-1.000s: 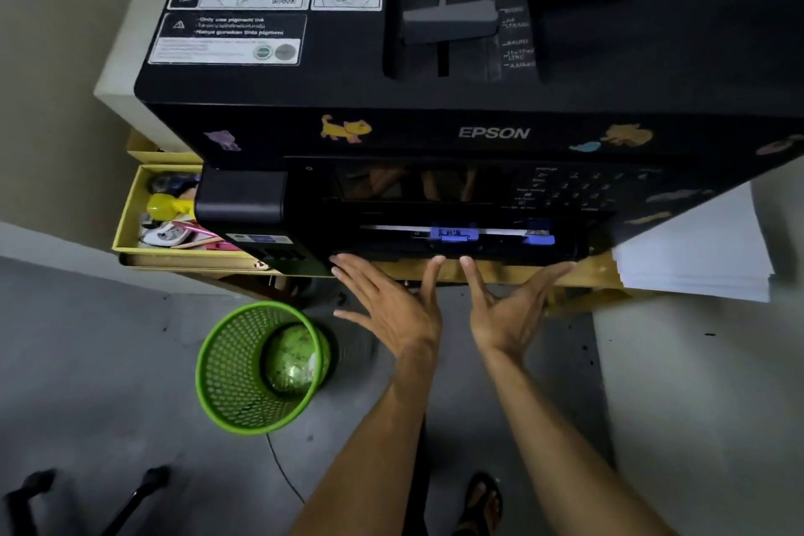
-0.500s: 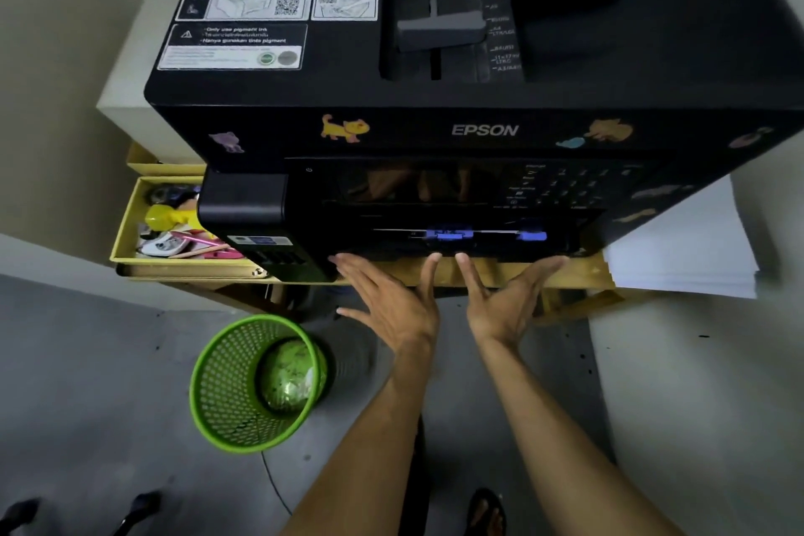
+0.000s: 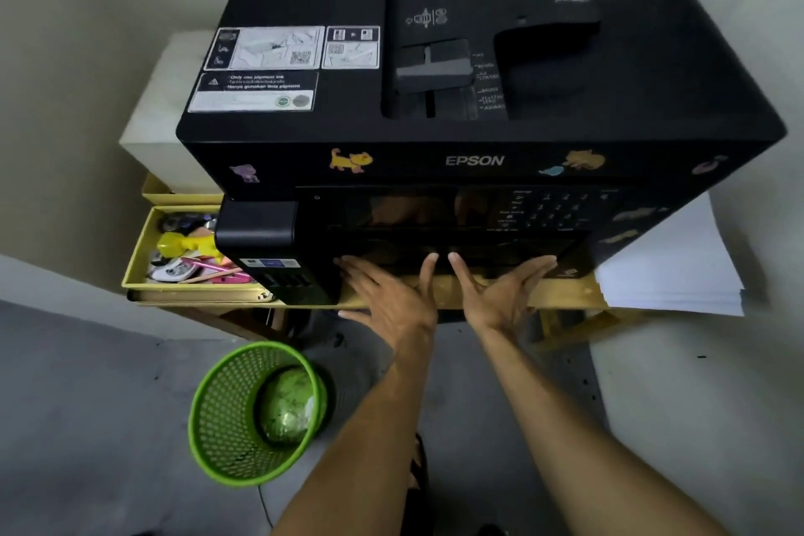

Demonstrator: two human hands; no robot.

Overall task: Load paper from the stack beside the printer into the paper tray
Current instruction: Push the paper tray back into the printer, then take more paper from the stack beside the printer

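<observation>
A boxy, matte black printer sits on a yellowish wooden counter. Both the left hand and right hand press flat against its lower front, fingers spread wide, holding nothing. Right of the printer lies the white paper stack. Below-left, a green mesh bin stands on grey floor.

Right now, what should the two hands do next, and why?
Probably ease the hands back from the printer. The left hand and right hand lie flat and open against its lower front, where the tray looks pushed in, no paper showing. The paper stack sits untouched to the right.
</observation>
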